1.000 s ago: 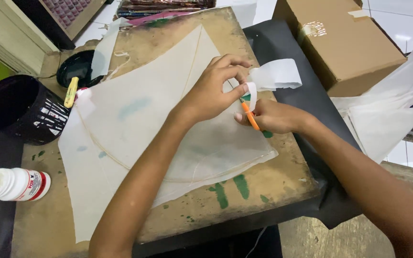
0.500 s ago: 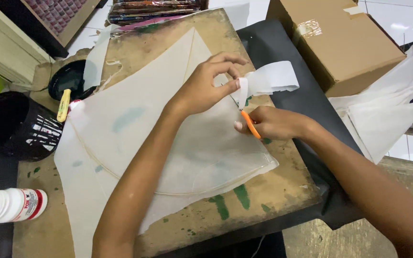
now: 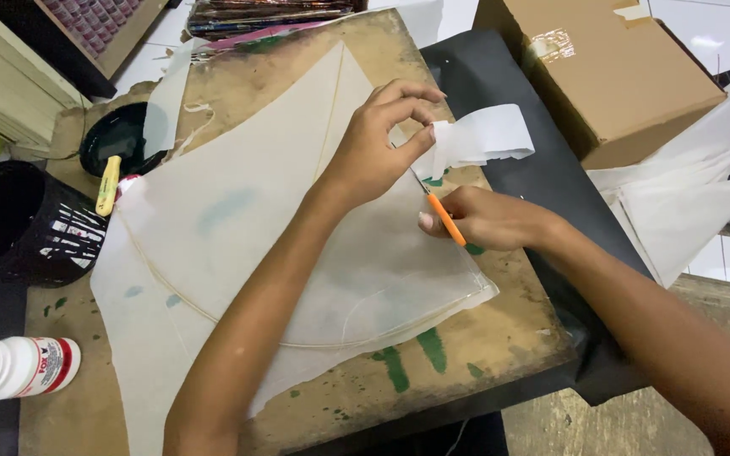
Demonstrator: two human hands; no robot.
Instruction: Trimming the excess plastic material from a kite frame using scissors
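Paper strip (image 3: 483, 139), white and curled, sits pinched between your left hand's (image 3: 378, 148) thumb and fingers at the right edge of the translucent kite sheet (image 3: 280, 253). Just below the strip, your right hand (image 3: 487, 219) closes its fingers around an orange-handled tool (image 3: 443, 216).

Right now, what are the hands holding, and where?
The left hand pinches a white paper strip at its left end. The right hand grips an orange tool around its middle.
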